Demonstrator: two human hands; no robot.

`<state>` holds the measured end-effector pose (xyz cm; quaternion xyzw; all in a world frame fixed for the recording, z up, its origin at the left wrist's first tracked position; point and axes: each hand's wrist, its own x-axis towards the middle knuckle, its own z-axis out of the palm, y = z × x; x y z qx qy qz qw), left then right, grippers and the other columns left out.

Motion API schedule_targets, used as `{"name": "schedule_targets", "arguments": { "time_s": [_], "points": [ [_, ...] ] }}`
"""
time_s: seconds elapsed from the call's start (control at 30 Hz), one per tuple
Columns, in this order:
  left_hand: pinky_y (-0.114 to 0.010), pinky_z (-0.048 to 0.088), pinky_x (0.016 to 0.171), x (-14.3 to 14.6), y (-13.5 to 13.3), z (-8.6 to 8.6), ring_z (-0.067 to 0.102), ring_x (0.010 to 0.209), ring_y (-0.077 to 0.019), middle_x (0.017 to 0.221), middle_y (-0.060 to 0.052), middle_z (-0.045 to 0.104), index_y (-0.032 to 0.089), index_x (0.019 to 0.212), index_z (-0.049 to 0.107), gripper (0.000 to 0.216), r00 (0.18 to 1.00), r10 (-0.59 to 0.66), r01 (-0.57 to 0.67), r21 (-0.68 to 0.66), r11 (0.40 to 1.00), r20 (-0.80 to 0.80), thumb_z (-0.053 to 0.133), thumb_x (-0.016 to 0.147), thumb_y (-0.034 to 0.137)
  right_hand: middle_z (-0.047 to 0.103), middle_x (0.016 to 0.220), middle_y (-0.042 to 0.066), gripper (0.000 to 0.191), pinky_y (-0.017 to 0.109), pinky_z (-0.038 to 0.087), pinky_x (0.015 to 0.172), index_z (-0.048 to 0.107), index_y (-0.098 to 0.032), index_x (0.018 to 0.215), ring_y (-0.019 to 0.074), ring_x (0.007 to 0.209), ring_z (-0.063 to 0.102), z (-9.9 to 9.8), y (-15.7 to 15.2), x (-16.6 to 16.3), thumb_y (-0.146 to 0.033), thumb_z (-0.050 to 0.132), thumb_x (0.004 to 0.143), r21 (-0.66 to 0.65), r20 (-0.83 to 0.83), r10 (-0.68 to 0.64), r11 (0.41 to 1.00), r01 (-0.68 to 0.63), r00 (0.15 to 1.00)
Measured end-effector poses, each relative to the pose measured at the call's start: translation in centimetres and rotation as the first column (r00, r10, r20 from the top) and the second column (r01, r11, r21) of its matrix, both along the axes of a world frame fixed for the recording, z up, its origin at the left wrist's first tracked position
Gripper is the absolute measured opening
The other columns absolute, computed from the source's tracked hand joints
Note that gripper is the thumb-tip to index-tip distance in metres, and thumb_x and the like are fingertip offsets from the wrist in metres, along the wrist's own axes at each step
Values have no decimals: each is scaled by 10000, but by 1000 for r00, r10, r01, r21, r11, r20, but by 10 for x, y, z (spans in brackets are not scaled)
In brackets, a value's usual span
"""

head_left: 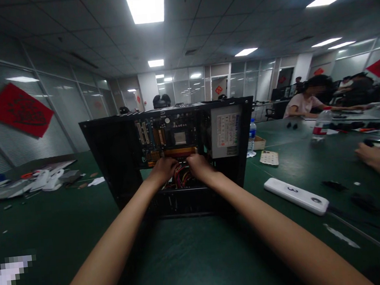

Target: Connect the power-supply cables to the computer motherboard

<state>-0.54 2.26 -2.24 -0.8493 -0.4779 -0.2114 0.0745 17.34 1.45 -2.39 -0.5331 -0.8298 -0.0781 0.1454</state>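
A black computer case (111, 159) stands with its side open on the green table, in front of me. Inside are a motherboard (188, 124) with a square silver processor (179, 137), and a power supply (226, 132) at the upper right. My left hand (165, 170) is at the left end of the yellow-orange memory slots (179, 152), fingers curled in. At their right end is my right hand (199, 165), also with bent fingers. Whatever the fingertips grip is hidden. Between and below the hands hangs a bundle of coloured cables (182, 175).
To the right lie a white power strip (296, 195), a phone (269, 158) and small black parts. Water bottles (322, 123) stand further back. Another person's hands (374, 154) are at the right edge. Papers and plastic bags (48, 178) lie at the left.
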Motion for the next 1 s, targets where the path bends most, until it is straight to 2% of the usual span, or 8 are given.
{"name": "schedule_targets", "arguments": {
  "time_s": [0.43,0.83,1.0],
  "points": [
    [-270,490,842,1,2,0,703,948,-215,971,-98,759,177,975,764,246,1000,4,-4,-3,1000,-29,525,938,223,700,1078,212,312,359,531,860,720,-96,1059,299,1024,686,-3,4,-3,-48,463,890,-10,25,-56,998,56,998],
    [-284,489,793,5,-2,4,707,915,-235,960,-120,757,159,950,761,270,998,39,-40,-17,999,-52,503,950,239,693,1104,218,278,346,528,870,717,-100,1063,299,1042,682,2,-1,-4,-72,520,870,-14,22,-70,997,71,997],
    [-291,489,829,5,-3,3,704,955,-240,1000,-122,756,170,982,760,256,998,46,-47,-23,999,-37,512,945,224,689,1120,221,268,321,519,882,718,-97,1065,284,1055,679,1,1,-5,-81,547,860,-27,21,-71,997,72,997]
  ]
}}
